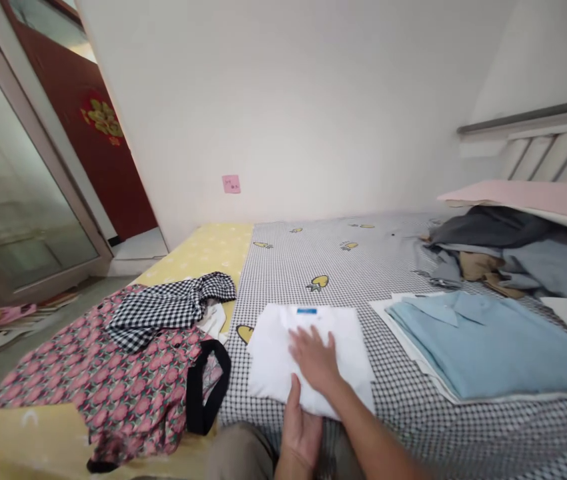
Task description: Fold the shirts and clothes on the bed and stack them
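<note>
A folded white shirt (268,353) with a blue label near its top edge lies in front of me on the checked bedsheet. My right hand (313,360) rests flat on top of it, fingers spread. At the shirt's near edge is my left hand (301,430), palm up. Its thumb lies over the edge while its fingers are hidden underneath. To the right, a folded light-blue collared shirt (503,353) lies on white fabric. A pink floral garment (128,380) with black trim is spread out on the left, under a black-and-white gingham garment (163,307).
The bed has a checked sheet (308,253) with a yellow section (218,243) at left. A heap of dark and grey clothes (493,233) lies at the back right, below a pink flat item (528,193). A white wall (303,100) stands behind; a red door (73,113) is at left.
</note>
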`<state>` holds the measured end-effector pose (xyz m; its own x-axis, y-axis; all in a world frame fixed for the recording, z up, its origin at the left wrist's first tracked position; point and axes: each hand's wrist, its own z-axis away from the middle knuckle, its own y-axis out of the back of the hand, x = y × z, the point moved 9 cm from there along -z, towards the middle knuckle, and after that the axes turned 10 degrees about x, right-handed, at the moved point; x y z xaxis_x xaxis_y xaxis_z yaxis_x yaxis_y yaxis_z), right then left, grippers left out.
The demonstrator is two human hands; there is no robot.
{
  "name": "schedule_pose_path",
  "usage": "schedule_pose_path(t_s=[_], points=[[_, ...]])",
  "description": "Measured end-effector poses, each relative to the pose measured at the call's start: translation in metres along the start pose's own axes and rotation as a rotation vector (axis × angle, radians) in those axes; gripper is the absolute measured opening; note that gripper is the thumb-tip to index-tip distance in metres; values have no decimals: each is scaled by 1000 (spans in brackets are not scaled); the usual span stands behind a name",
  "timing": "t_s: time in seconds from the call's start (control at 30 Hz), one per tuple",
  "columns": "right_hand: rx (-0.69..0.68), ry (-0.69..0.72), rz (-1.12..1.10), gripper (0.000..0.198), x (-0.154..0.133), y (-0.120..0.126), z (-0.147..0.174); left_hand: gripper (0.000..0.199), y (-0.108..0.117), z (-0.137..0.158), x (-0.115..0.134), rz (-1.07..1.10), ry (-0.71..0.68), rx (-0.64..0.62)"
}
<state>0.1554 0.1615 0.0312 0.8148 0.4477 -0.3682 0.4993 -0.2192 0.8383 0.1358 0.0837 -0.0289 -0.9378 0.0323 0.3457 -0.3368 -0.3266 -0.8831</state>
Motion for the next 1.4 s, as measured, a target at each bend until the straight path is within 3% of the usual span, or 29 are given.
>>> schedule_pose_path(t_s=[0.07, 0.13, 0.33, 0.43, 0.5, 0.57, 0.63, 0.7, 0.8, 0.9, 1.0, 1.2, 1.4], points=[[-93, -70, 48, 48, 0, -10, 1, 56, 20, -8, 0, 40, 31, 11], [-166, -106, 33, 50, 1, -16, 4, 58, 27, -8, -1, 46, 55, 35], [-261, -157, -74, 53, 4, -11, 3, 60, 11, -1, 1, 80, 59, 87], [-222, -215, -311, 56, 10, 0, 6, 62, 8, 8, 7, 81, 106, 129], [-72, -265, -608, 61, 25, 20, 18, 64, 14, 17, 20, 40, 108, 195], [163, -386, -854, 66, 62, 46, 46, 62, 25, 27, 44, -48, 61, 289], [368, -602, -930, 61, 112, 64, 91, 53, 36, 37, 71, -154, 4, 377], [459, -842, -955, 61, 156, 70, 143, 40, 43, 43, 94, -284, -9, 438], [349, -1091, -1018, 59, 184, 59, 203, 26, 47, 40, 114, -482, 47, 504], [254, -1177, -1082, 58, 179, 49, 228, 25, 48, 29, 126, -617, 92, 578], [261, -1129, -1067, 60, 167, 50, 215, 21, 46, 16, 134, -731, 118, 617], [204, -984, -931, 63, 154, 54, 146, 25, 53, 3, 146, -848, 123, 659], [141, -992, -850, 65, 156, 38, 91, 39, 71, -11, 152, -902, 56, 701]])
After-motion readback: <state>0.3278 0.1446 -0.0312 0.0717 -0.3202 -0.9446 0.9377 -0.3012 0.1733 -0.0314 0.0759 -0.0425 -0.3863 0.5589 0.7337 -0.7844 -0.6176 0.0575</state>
